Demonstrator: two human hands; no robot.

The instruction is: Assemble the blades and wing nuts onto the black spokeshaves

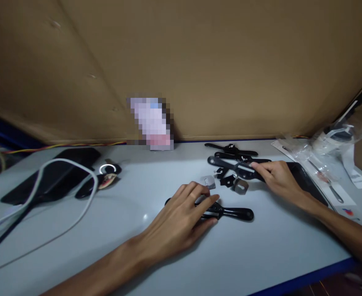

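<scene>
My left hand (187, 213) lies over a black spokeshave (238, 213) on the table, thumb at its near edge and index finger at its far edge. The hand hides the tool's left handle and part of its middle. Pinched by one end in my right hand (277, 181) is another black spokeshave body (230, 166), raised a little and tilted. Behind it lie two more spokeshaves (230, 149). Between my hands are small black parts (227, 181), a silver blade (209, 181) and a second metal blade (240, 187).
A black tray-like object (307, 183) lies beyond my right wrist, near clear plastic packaging (314, 158). At left are a black case (56, 174), a white cable (90, 209) and a ring-shaped item (107, 169). A cardboard wall (230, 74) closes off the back; a blurred upright object (153, 123) leans there.
</scene>
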